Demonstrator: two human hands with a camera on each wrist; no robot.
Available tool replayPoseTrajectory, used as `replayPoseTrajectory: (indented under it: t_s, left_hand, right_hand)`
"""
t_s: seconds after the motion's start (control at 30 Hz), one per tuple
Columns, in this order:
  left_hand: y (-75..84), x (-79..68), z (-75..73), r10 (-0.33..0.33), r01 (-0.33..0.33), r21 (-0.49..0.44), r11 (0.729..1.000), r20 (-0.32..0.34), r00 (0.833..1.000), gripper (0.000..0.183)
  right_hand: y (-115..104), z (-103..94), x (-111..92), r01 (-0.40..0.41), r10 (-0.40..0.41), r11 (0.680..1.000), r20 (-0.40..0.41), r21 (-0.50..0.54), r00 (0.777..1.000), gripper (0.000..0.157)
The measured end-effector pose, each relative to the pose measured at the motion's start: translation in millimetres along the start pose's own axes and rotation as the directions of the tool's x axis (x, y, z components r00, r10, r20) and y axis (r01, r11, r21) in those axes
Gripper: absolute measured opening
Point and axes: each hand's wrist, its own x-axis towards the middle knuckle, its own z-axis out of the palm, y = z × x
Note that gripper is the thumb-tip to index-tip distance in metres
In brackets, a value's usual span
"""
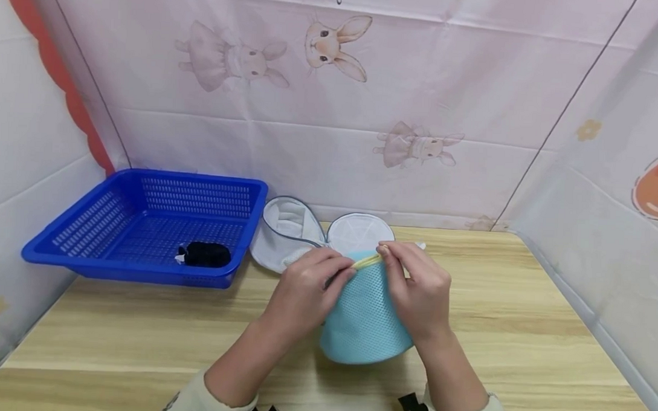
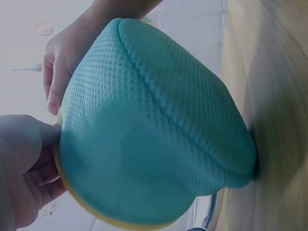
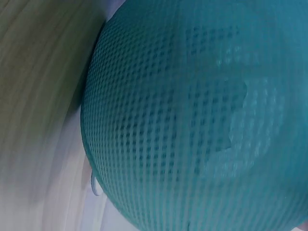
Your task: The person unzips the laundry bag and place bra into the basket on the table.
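A turquoise mesh laundry bag (image 1: 365, 315) with a yellow-edged rim stands on the wooden table in front of me. My left hand (image 1: 310, 286) pinches the yellow edge on its left side, and in the left wrist view the fingers (image 2: 48, 178) curl in at that edge. On the other side my right hand (image 1: 421, 287) pinches the same edge between thumb and forefinger. The mesh body (image 3: 178, 120) fills most of the right wrist view, with its bottom close to the table. Behind the bag lie a white mesh bag (image 1: 268, 246) with dark trim and a round white mesh piece (image 1: 355, 227).
To the left stands a blue plastic basket (image 1: 141, 274) with slotted walls, holding a small black bundle (image 1: 204, 254) with a white end. A rabbit-printed cloth (image 1: 309, 150) covers the back wall, and pale sheets close off both sides of the wooden table (image 1: 520, 333).
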Motion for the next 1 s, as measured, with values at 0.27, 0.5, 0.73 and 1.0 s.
replayPoseTrajectory:
  t_s: [0.27,0.5,0.73,1.0]
  left_hand:
    - [-4.8,-1.6,-0.8,-0.114,0.108,0.035,0.993,0.223,0.968,0.02]
    - [-4.6,-2.3,4.7,-0.097,0.093,0.038,0.995,0.161,0.982,0.018]
    - [-4.5,0.6,4.9,0.094,-0.091,0.079,0.993,-0.039,0.995,0.018]
    - [-18.4,-0.6,8.1,0.224,-0.195,0.197,0.961,-0.135,0.965,0.015]
  right_hand:
    - [6.0,-4.8,0.7,-0.085,0.083,0.995,0.038,0.059,0.996,0.012]
    - [2.9,2.6,-3.5,-0.024,0.027,0.999,-0.063,0.037,0.998,0.009]
    - [-1.9,23.2,-2.2,0.222,-0.209,0.975,-0.458,-0.028,0.864,0.018]
    - [9.2,19.2,-10.5,-0.001,-0.005,0.998,-0.106,-0.057,0.994,0.007]
